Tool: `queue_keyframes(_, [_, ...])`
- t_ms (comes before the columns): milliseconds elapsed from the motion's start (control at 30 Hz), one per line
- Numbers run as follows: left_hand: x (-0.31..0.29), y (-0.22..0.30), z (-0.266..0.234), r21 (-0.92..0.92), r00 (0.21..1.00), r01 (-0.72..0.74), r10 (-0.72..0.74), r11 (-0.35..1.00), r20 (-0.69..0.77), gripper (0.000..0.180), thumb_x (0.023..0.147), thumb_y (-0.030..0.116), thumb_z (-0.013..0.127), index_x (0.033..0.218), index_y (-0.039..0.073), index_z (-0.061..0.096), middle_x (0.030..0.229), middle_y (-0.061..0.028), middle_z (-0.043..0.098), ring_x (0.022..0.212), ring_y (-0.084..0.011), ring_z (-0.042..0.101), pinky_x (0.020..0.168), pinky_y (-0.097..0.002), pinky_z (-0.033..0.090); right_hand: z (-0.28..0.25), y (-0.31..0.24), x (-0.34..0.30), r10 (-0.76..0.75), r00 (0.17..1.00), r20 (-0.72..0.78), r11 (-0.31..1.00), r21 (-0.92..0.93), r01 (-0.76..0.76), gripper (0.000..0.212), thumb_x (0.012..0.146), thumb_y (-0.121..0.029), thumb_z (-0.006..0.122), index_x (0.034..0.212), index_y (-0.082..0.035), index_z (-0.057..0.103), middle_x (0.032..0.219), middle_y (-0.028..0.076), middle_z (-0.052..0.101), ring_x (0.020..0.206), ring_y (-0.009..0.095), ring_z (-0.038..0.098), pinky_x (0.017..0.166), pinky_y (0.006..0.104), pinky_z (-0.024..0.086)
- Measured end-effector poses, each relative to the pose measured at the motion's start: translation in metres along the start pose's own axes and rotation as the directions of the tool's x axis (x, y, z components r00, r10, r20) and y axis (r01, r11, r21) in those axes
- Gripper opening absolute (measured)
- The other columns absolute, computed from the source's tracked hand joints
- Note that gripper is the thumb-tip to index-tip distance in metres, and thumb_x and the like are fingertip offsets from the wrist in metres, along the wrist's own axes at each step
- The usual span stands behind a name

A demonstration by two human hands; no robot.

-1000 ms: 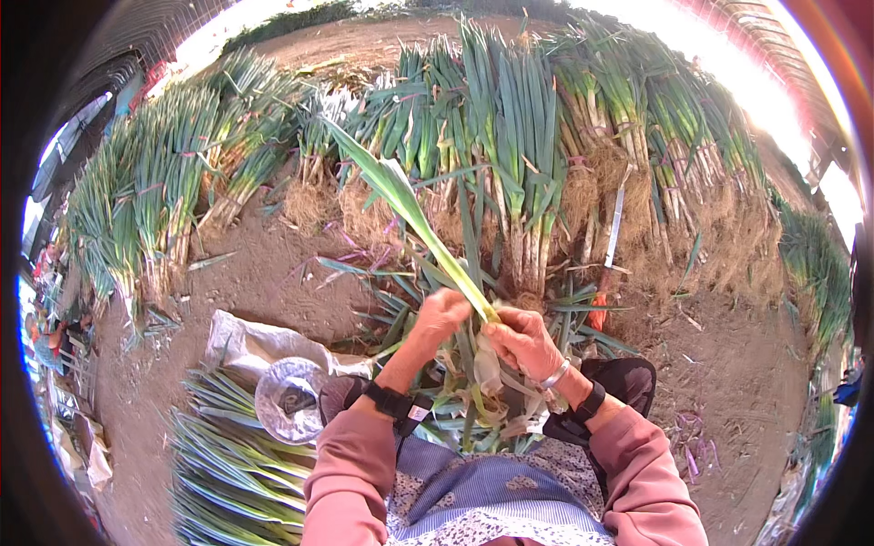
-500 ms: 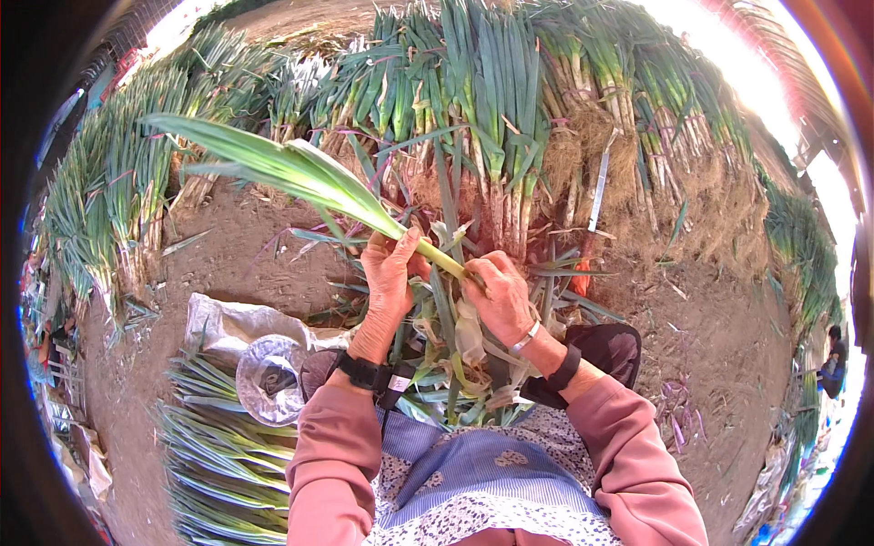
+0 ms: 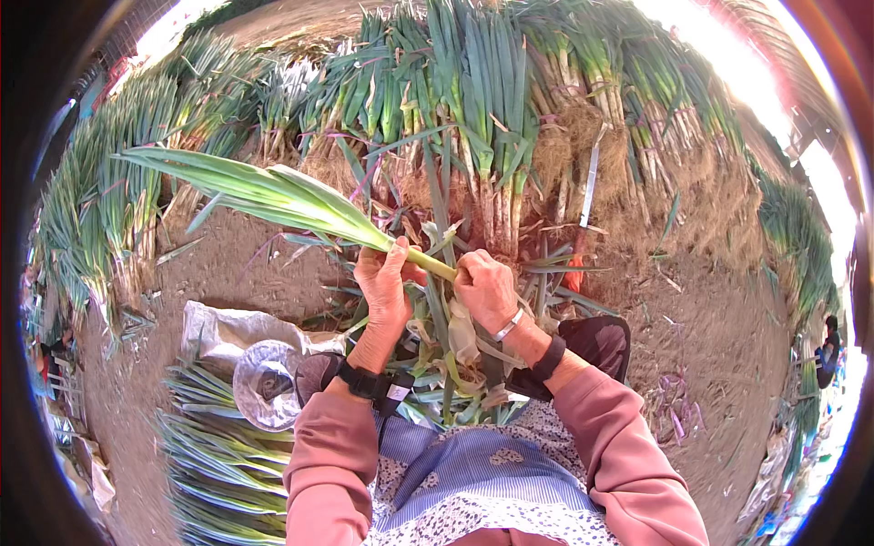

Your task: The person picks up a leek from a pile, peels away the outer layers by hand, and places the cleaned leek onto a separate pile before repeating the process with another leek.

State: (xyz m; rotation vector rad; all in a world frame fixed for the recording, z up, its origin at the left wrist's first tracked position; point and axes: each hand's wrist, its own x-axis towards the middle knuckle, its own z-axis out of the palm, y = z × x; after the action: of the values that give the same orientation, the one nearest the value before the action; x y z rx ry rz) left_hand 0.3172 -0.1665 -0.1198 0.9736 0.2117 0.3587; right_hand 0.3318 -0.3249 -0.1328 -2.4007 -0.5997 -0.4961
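A long leek (image 3: 300, 202) with broad green leaves lies slantwise before me, its leafy end reaching far to the left. My left hand (image 3: 387, 282) is closed round its pale green stem, just below where the leaves fan out. At the stem's lower right end, the fingers of my right hand (image 3: 487, 289) pinch it; they hide the tip. Beneath both hands, a heap of stripped leek leaves (image 3: 462, 338) lies between my knees.
Bundled leeks (image 3: 487, 100) stand in a long row across the far side, roots toward me. A thin metal strip (image 3: 594, 177) leans among them. More leeks (image 3: 223, 464) lie at lower left beside a whitish sack (image 3: 214, 329). Pink twine (image 3: 674, 409) lies on the right; a person (image 3: 827, 355) is farther off.
The leek's leafy end has swung down and a little left, so it lies flatter. Both hands keep their hold and have shifted slightly left in the picture.
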Motion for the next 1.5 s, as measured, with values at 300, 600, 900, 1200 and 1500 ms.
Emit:
queue_keyframes(300, [0.014,0.030,-0.026,-0.081,0.985,-0.029,0.043,0.996,0.170,0.017,0.089,0.011,0.058,0.104,0.002,0.054,0.083,-0.0142,0.065,0.045,-0.0091,0.046,0.045,-0.0272,0.048,-0.034,0.031,0.003,0.504,0.589,0.632,-0.322,0.770,-0.550,0.008,0.084,-0.005,0.050,0.086,-0.002,0.056,0.071,0.009,0.060,0.050,0.014,0.054,0.043,0.0258,0.042])
queue_keyframes(600, [0.021,0.030,-0.029,-0.060,0.985,-0.105,0.112,0.993,0.130,0.013,0.089,0.011,0.060,0.098,0.003,0.056,0.083,-0.0151,0.066,0.047,-0.0105,0.051,0.047,-0.0285,0.051,-0.043,0.039,0.000,0.160,0.977,0.140,0.977,0.117,-0.177,0.039,0.073,-0.011,0.069,0.109,-0.011,0.056,0.103,0.012,0.062,0.093,0.029,0.061,0.078,0.0352,0.050])
queue_keyframes(900, [0.011,0.008,-0.008,-0.017,0.996,-0.048,0.049,0.999,0.072,0.013,0.089,0.012,0.061,0.091,0.002,0.053,0.081,-0.0157,0.066,0.047,-0.0114,0.053,0.046,-0.0282,0.052,-0.007,-0.011,0.005,-0.112,0.993,0.027,0.983,0.150,0.107,0.033,0.069,-0.006,0.069,0.093,-0.009,0.047,0.090,0.010,0.050,0.085,0.032,0.055,0.067,0.0414,0.048])
queue_keyframes(1200, [0.008,0.007,-0.003,-0.050,1.000,-0.006,0.006,0.999,0.014,0.018,0.086,0.011,0.065,0.091,0.003,0.050,0.076,-0.0145,0.065,0.044,-0.0127,0.053,0.041,-0.0275,0.050,0.000,-0.003,0.000,-0.137,0.986,0.090,0.986,0.106,0.128,0.025,0.072,-0.005,0.066,0.087,-0.006,0.047,0.084,0.012,0.049,0.076,0.033,0.055,0.062,0.0414,0.046])
queue_keyframes(1500, [0.020,0.022,-0.031,-0.035,0.994,-0.103,0.101,0.994,-0.047,0.015,0.086,0.010,0.063,0.092,0.002,0.052,0.078,-0.0168,0.065,0.043,-0.0126,0.051,0.040,-0.0266,0.048,-0.028,0.016,0.000,-0.208,0.962,0.179,0.938,-0.242,0.248,0.009,0.075,-0.008,0.058,0.081,-0.008,0.051,0.079,0.008,0.052,0.076,0.026,0.058,0.060,0.0371,0.050])
